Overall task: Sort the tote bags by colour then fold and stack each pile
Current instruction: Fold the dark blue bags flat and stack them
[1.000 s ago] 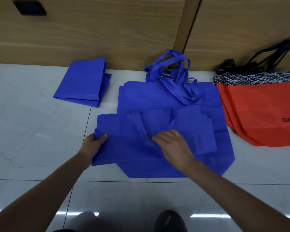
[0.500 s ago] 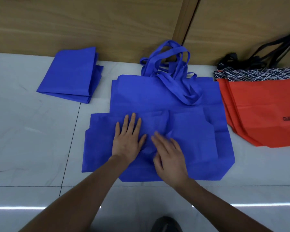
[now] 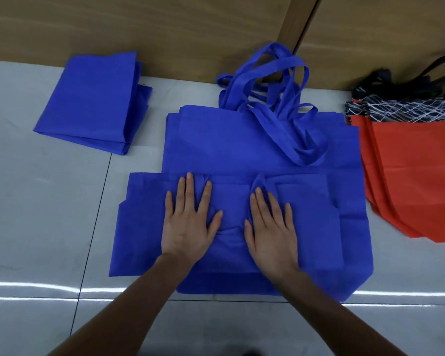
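A blue tote bag (image 3: pixel 308 201) lies sideways across a pile of unfolded blue totes (image 3: pixel 242 140) on the floor. My left hand (image 3: pixel 188 219) and my right hand (image 3: pixel 270 224) press flat on it side by side, fingers straight and spread, over its tucked-in handles. The pile's loose blue handles (image 3: pixel 275 80) bunch up against the wall. A stack of folded blue totes (image 3: pixel 93 101) sits at the back left. Orange-red totes (image 3: pixel 409 176) with a black-and-white patterned band lie at the right.
The floor is glossy grey tile (image 3: pixel 44 214). A wooden wall panel (image 3: pixel 165 29) runs along the back edge. Black handles (image 3: pixel 427 80) of the orange-red bags rest against that panel.
My left hand left the bag's left edge and now lies flat on its middle. My right hand shifted to the right, so both palms press apart on the bag.
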### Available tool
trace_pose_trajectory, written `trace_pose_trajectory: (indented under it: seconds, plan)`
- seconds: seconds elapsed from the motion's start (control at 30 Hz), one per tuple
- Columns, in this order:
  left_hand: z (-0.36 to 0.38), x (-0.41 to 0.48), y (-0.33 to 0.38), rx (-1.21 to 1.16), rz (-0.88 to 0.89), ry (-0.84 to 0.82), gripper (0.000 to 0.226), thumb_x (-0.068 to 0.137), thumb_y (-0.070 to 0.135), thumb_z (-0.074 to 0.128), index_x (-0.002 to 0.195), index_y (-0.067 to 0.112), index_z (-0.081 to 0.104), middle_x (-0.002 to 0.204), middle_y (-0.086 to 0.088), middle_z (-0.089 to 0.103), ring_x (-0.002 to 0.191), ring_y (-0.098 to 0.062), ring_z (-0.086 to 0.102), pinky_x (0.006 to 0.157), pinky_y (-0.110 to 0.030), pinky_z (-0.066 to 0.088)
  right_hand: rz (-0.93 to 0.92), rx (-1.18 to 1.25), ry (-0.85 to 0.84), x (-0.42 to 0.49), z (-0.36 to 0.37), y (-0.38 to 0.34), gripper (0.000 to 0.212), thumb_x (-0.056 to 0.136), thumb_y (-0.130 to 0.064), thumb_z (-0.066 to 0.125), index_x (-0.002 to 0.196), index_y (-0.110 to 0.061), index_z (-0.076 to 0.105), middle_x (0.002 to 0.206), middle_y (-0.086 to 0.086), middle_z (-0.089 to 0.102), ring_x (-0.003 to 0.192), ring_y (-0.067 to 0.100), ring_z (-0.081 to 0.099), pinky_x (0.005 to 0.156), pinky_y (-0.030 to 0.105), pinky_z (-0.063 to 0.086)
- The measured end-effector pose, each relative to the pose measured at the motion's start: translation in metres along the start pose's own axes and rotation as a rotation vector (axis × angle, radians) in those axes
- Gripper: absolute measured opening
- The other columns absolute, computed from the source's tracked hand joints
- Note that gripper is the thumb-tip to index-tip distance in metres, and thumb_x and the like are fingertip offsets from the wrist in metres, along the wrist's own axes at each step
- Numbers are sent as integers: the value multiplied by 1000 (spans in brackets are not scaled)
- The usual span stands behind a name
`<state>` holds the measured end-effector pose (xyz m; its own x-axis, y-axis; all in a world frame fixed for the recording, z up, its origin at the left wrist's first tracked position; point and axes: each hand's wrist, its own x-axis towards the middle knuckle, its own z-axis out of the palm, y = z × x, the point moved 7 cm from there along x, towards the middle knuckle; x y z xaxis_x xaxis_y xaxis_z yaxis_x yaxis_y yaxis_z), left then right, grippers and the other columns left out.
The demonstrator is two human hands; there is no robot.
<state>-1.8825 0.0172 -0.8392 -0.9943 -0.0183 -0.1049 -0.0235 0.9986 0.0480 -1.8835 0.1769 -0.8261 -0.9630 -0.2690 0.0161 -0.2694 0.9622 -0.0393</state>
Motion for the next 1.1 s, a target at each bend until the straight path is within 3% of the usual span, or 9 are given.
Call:
trace_pose_trajectory:
  seconds: [0.13,0.3,0.37,0.43,0.57,0.73,0.83,0.97,1.1]
  plan:
    - [-2,0,2,5,-13,-10,68,92,55,21,148,16,23,152,-22,22,140,-35,24,109,-53,24,-95,96,1,-36,1,-19,52,91,-24,32,138,-7,46,146,13,40,136,26,35,111,41,21]
    - [-8,1,1,-25,-94,-93,68,92,55,17,148,15,23,151,-26,20,139,-38,24,108,-53,26,-155,123,-97,-25,9,-16,60,101,-44,12,143,-9,35,151,9,31,140,19,26,112,37,20]
    - [-15,2,-1,-71,-154,-126,69,94,59,14,150,18,12,154,-25,5,142,-37,14,112,-50,18,-212,81,-85,-6,6,-10,58,101,-43,10,144,-11,34,153,6,28,141,20,22,112,40,23]
    - [-22,6,-7,-145,-234,-184,66,94,59,20,149,23,13,154,-22,2,141,-36,11,113,-46,14,-301,-7,-50,16,4,-2,50,100,-36,25,143,-14,38,152,4,31,140,23,21,111,48,30]
    - [-57,12,-20,-91,-206,-29,49,94,53,34,125,19,52,121,-18,47,112,-34,42,101,-42,27,-435,-176,-18,51,-11,9,73,65,-8,77,133,-17,54,146,2,43,136,31,28,105,55,22]
    - [-58,12,-31,-494,-275,-252,42,86,43,61,119,23,43,115,-4,44,83,-24,53,71,-32,43,-611,-122,61,34,-38,-10,65,53,-6,79,117,-16,66,134,5,56,128,30,45,111,50,22]
    - [-42,10,-31,-896,-386,-487,68,74,22,79,129,17,40,113,0,48,95,-18,50,78,-30,43,-718,-93,36,-4,-32,-24,65,63,-16,66,128,-14,58,138,6,52,133,26,31,113,46,10]
    - [-35,-8,-28,-1174,-556,-672,67,63,17,86,120,6,52,122,-4,57,105,-24,57,86,-40,51,-635,-29,-63,-54,-20,-23,68,74,-25,37,140,-9,40,145,8,43,136,24,28,113,44,10]
    - [-24,-31,-33,-1391,-798,-701,97,39,22,90,127,4,52,122,-12,59,105,-30,60,83,-47,54,-520,-30,-170,-80,-10,-21,93,62,-24,60,146,-7,25,153,7,28,141,24,20,111,48,13]
